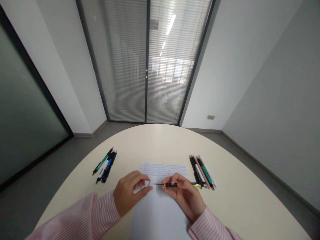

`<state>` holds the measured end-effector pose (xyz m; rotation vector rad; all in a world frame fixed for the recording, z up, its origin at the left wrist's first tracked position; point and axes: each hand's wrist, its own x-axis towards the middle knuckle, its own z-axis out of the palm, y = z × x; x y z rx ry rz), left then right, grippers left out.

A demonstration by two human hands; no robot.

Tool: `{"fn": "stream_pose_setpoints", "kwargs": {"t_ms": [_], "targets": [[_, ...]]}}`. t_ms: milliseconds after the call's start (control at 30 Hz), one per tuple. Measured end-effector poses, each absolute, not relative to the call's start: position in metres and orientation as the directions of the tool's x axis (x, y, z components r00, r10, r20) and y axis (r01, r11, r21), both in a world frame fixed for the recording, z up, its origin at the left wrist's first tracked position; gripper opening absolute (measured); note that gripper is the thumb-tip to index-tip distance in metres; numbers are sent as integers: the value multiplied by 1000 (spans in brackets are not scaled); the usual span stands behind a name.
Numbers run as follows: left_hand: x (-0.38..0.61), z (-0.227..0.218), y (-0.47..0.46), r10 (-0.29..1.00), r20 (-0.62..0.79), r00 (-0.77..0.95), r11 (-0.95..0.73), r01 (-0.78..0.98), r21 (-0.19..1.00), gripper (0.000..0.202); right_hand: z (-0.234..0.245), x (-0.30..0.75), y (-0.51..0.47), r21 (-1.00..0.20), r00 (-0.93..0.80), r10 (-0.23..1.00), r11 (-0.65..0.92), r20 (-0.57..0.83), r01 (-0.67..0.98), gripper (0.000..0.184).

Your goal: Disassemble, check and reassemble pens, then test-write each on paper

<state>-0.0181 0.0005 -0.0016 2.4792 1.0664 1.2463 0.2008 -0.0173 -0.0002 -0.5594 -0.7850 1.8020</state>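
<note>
Centrally, a cream worktop (pixel 237 206) carries a paper sheet (pixel 160 216) between a left pen cluster (pixel 105 165) and a right pen cluster (pixel 202 171). Above the sheet, the right hand (pixel 186 197) has its grip clasped on a black-yellow pen (pixel 171 184), held level; the left hand (pixel 128 195) has its grip pinching a small clear piece (pixel 149 182).

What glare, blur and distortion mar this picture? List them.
Head view: ceiling lights glare on the glass doors; the wide lens bows walls and the table rim; light is even, shadows faint under the left hand and right hand; the pen is sharp, the small piece pinched left too tiny to identify.
</note>
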Motion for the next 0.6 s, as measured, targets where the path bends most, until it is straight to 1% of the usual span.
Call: {"fn": "stream_pose_setpoints", "kwargs": {"t_ms": [67, 133, 200, 267, 333, 400, 467, 500, 533, 567, 600], "targets": [[-16, 2, -1, 635, 650, 417, -768, 426, 478, 18, 1, 200, -18, -742, -391, 920, -264, -2, -616, 9], [-14, 3, -2, 590, 676, 441, -807, 359, 470, 11, 2, 200, -19, -747, -423, 906, -287, -9, -599, 10], [-12, 5, -3, 574, 690, 441, -818, 337, 465, 7, 2, 200, -19, -749, -438, 899, -305, -22, -589, 10], [-12, 6, -4, 596, 688, 414, -802, 339, 491, 8, 3, 200, -19, -740, -433, 900, -318, -40, -592, 10], [-15, 7, -4, 641, 679, 358, -766, 356, 535, 8, 4, 200, -19, -723, -393, 917, -318, -70, -613, 10], [-21, 9, -4, 681, 679, 272, -725, 381, 574, 7, 4, 201, -18, -708, -298, 948, -283, -107, -646, 10], [-27, 10, -3, 683, 708, 182, -708, 403, 580, 7, 3, 203, -17, -703, -187, 974, -221, -126, -676, 11], [-30, 11, -2, 646, 743, 178, -734, 413, 539, 8, 2, 204, -16, -703, -135, 983, -183, -124, -687, 12], [-32, 11, -2, 576, 789, 216, -783, 423, 456, 10, 0, 206, -15, -702, -89, 989, -146, -118, -697, 13], [-33, 11, -2, 476, 829, 292, -840, 431, 331, 11, -2, 207, -14, -701, -48, 993, -113, -112, -704, 14], [-33, 10, -3, 358, 847, 394, -886, 428, 176, 12, -4, 208, -13, -700, -7, 994, -81, -109, -710, 15]]}}
